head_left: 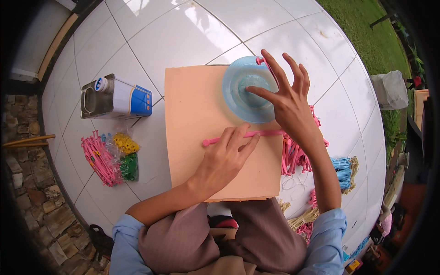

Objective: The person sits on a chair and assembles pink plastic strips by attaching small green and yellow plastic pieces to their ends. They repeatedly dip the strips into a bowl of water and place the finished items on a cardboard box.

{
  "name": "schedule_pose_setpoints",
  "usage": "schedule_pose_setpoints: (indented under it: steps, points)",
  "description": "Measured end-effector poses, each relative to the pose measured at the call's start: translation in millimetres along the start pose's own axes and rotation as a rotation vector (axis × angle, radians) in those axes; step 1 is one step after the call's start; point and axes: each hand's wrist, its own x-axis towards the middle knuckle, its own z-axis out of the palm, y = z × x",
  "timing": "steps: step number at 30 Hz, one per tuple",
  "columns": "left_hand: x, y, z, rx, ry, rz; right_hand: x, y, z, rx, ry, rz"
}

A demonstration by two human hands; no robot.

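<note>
Person sits on a white tiled floor (183, 36), a tan board (192, 114) across the lap as a work surface

Left hand (224, 160) lies flat on the board, fingers pressed down on a pink stick (238, 136) – likely pinning it so it cannot roll. The stick runs crosswise on the board, its round end poking out left of the fingertips, the other end passing toward the right wrist

Right hand (286, 98) is spread wide, fingers fanned, holding nothing; one fingertip dips into a blue bowl (245, 89) at the board's far right corner. What the bowl holds cannot be told. It sits just beyond the stick, close enough for dipping without shifting

To the right, on the floor: bundles of pink sticks (293, 156), blue ones (343, 168), straw-coloured ones (305, 219), all within reach of the right arm

To the left: a metal can (114, 97) on its side, more pink sticks (98, 158), a bag of yellow and green bits (124, 153)
</note>
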Motion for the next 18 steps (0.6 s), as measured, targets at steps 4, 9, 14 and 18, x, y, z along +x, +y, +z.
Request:
schedule_pose_setpoints:
  steps: [4,9,14,18]
  points:
    - [0,-1,0,0.014,-0.007,0.001,-2,0,0,0.019,0.006,-0.026]
    - [1,0,-1,0.002,-0.019,-0.006,-8,5,-5,0.210,0.041,0.022]
    - [0,-2,2,-0.006,0.021,0.008,-31,22,-19,0.399,-0.031,-0.116]
    - [1,-2,0,0.040,0.005,0.031,-42,23,-25,0.371,-0.076,-0.189]
